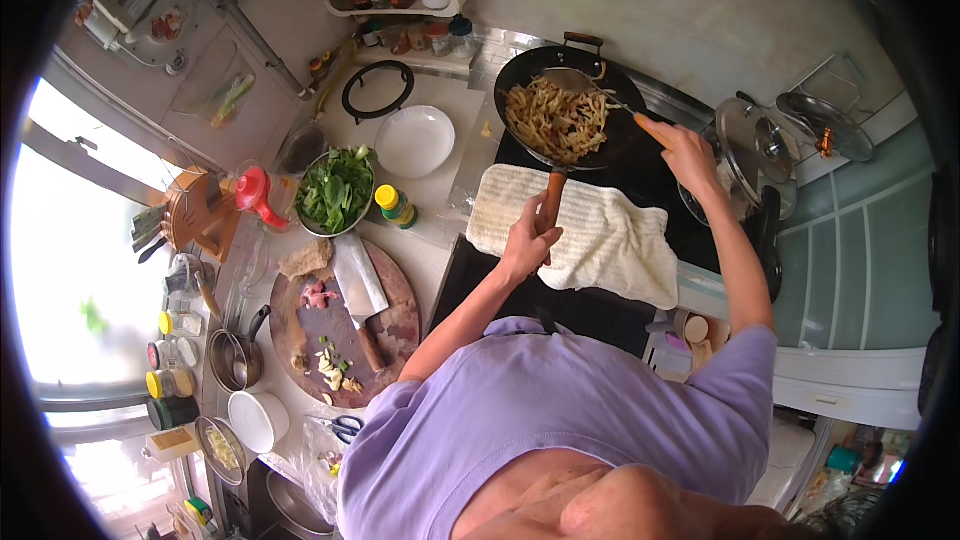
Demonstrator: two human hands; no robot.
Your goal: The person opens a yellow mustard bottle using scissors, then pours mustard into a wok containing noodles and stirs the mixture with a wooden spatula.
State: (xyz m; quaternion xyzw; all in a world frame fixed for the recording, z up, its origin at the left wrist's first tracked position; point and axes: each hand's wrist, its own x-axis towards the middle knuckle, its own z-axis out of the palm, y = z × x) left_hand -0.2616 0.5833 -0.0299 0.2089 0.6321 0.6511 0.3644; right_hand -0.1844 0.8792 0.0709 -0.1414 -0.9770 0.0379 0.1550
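My left hand point(529, 238) is closed around the wooden handle point(553, 202) of a dark wok point(626, 144) on the stove. Strips of browned food point(559, 120) fill the wok's left side. My right hand point(684, 154) grips the wooden handle of a metal spatula point(568, 79), whose blade rests on the food's upper edge. A cream striped towel point(581, 232) lies over the stove's front, below the wok and partly under my left forearm and hand. A white plate point(415, 141) sits on the counter left of the wok.
On the left, a cleaver point(360, 277) lies on a round chopping board point(401, 300) with chopped garlic and a bit of raw meat. Behind it stand a bowl of leafy greens point(335, 191) and a yellow-capped bottle point(396, 207). A pot with a glass lid point(750, 142) is at right.
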